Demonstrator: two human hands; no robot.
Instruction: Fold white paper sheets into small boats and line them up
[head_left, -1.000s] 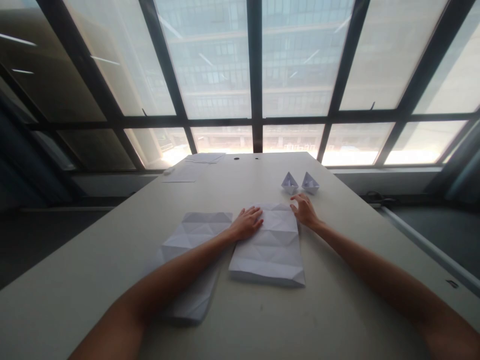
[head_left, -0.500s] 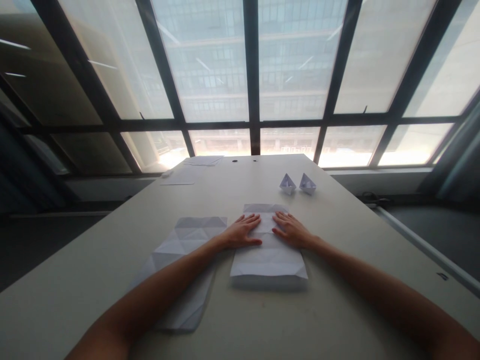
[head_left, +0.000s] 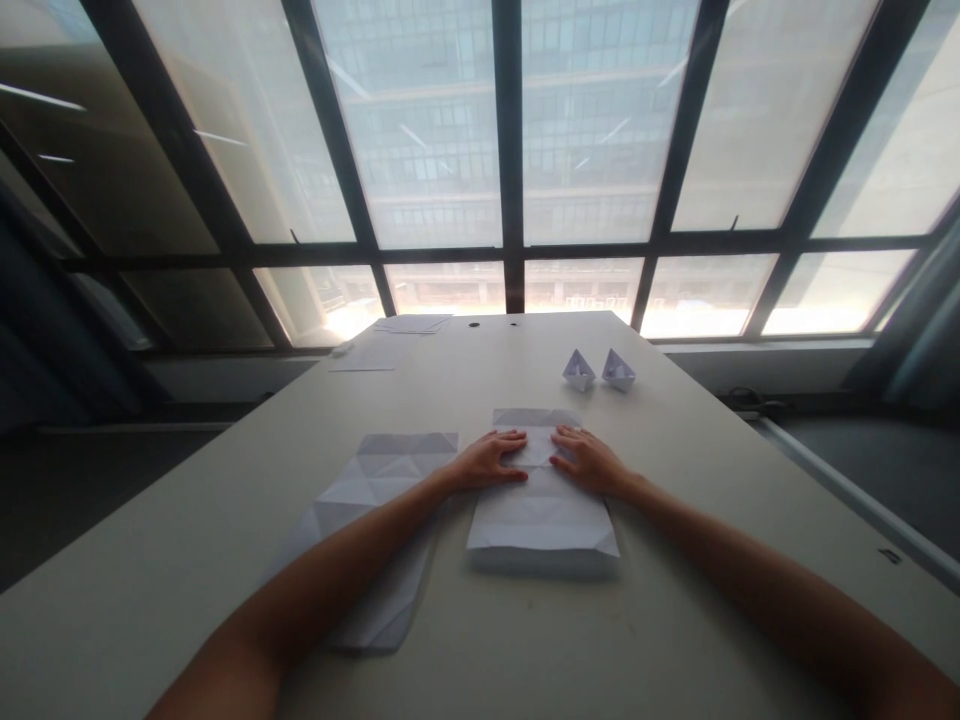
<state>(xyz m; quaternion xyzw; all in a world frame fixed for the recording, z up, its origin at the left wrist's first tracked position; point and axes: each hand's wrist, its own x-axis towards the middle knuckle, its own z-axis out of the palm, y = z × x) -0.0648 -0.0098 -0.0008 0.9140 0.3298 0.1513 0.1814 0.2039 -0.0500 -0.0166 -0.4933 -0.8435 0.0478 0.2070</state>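
A creased white paper sheet (head_left: 541, 515) lies in front of me on the pale table (head_left: 675, 620). My left hand (head_left: 487, 462) rests flat on its upper left part, fingers stretched out. My right hand (head_left: 589, 460) lies flat on its upper right part, fingers also spread. The fingertips of both hands point toward each other near the sheet's middle. A second creased sheet (head_left: 375, 520) lies to the left, partly under my left forearm.
Two small folded paper boats (head_left: 579, 370) (head_left: 619, 370) stand beyond the sheet, toward the table's right side. Flat papers (head_left: 390, 345) lie at the far left end. Large windows rise behind the table's far edge.
My right hand moved from the sheet's upper right corner onto the sheet and now lies flat beside my left hand. The left hand has stayed on the paper.
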